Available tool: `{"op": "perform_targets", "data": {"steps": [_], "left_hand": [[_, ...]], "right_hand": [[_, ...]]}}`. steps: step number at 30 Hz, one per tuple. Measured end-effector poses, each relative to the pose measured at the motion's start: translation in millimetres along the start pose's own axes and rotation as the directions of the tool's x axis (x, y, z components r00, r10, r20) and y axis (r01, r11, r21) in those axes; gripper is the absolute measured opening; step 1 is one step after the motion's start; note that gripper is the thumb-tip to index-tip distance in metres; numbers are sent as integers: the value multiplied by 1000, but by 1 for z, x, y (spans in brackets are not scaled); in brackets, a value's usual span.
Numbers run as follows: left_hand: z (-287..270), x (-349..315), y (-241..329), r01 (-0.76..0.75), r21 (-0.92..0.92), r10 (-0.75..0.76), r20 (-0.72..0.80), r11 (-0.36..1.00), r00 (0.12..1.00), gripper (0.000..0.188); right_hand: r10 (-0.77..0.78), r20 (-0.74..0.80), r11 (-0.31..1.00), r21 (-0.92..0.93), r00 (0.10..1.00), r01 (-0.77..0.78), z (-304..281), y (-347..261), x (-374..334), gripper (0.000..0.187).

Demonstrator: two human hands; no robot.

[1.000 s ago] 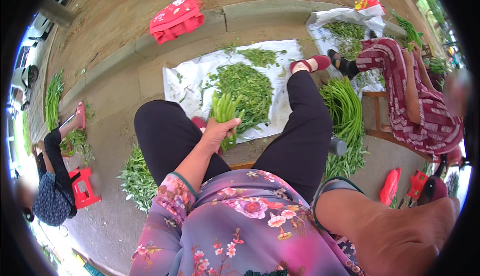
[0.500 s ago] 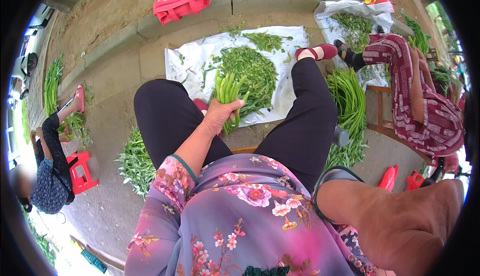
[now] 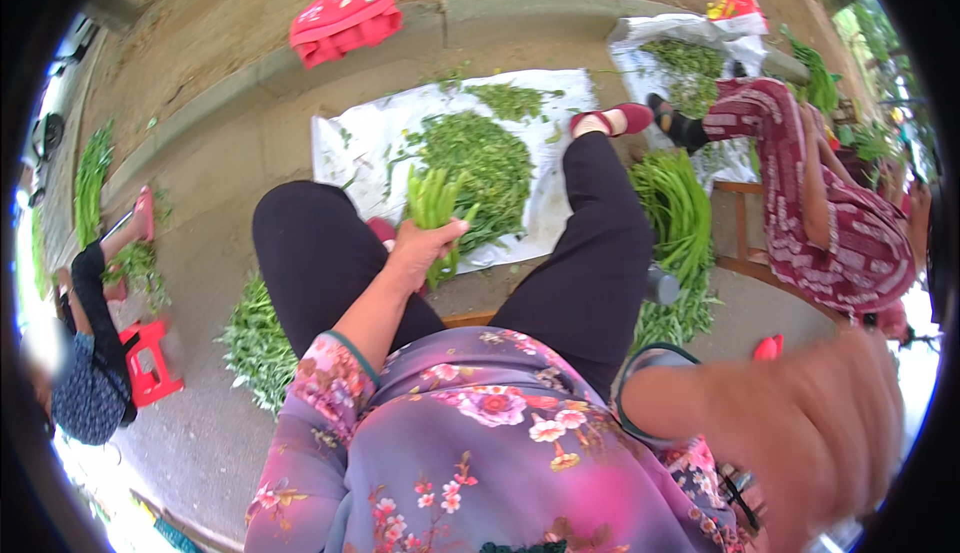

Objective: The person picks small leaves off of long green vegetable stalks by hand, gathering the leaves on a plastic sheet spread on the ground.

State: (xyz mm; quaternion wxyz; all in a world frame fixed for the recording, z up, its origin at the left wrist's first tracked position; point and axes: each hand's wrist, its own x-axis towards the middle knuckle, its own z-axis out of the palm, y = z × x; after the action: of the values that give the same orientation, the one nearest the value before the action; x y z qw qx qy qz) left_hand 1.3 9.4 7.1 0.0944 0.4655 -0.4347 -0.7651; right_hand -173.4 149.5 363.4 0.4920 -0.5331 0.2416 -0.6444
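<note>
My left hand [image 3: 424,252] is closed around a bunch of thick green vegetable stems [image 3: 434,199], held upright between my knees. Behind it, a heap of cut green leaves [image 3: 478,161] lies on a white plastic sheet [image 3: 335,143]. At the lower right my right hand [image 3: 815,428] is raised close to the camera. Its fingers look curled but are smeared by motion, and anything in them is hidden. To the right of my leg lies a long pile of green stalks [image 3: 672,208], and a leafy green pile [image 3: 258,348] lies to the left of my other leg.
A red bag [image 3: 347,18] sits by the kerb [image 3: 540,13]. On the right sits a person in patterned maroon clothes [image 3: 825,213], by another littered white sheet [image 3: 630,53]. At left, another person [image 3: 92,388] sits near a red plastic stool [image 3: 150,358]. A grey cylinder [image 3: 660,285] stands beside my right thigh.
My right hand has turned and lifted a little at the lower right, now blurred. The left hand keeps its grip on the stems. The whole view has shifted slightly.
</note>
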Motion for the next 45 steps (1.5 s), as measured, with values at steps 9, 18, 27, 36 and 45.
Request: {"op": "perform_targets", "data": {"steps": [9, 18, 27, 36, 45], "left_hand": [[10, -8, 2, -62, 134, 58, 33, 989, 998, 13], [27, -10, 7, -52, 334, 24, 89, 941, 996, 13], [20, -7, -1, -101, 388, 71, 90, 916, 993, 12], [11, -5, -6, -170, 382, 138, 110, 908, 984, 12], [16, -9, -4, -148, 337, 122, 97, 930, 988, 13]], "right_hand": [[482, -665, 336, -462, 571, -821, -113, 279, -116, 43], [647, -710, 565, 201, 278, -801, -113, 313, -148, 33], [709, -642, 515, 188, 292, -836, -107, 308, -150, 35], [695, -604, 577, 144, 391, -804, -106, 314, -151, 20], [619, -698, 614, 142, 361, -776, -97, 321, -151, 18]]}}
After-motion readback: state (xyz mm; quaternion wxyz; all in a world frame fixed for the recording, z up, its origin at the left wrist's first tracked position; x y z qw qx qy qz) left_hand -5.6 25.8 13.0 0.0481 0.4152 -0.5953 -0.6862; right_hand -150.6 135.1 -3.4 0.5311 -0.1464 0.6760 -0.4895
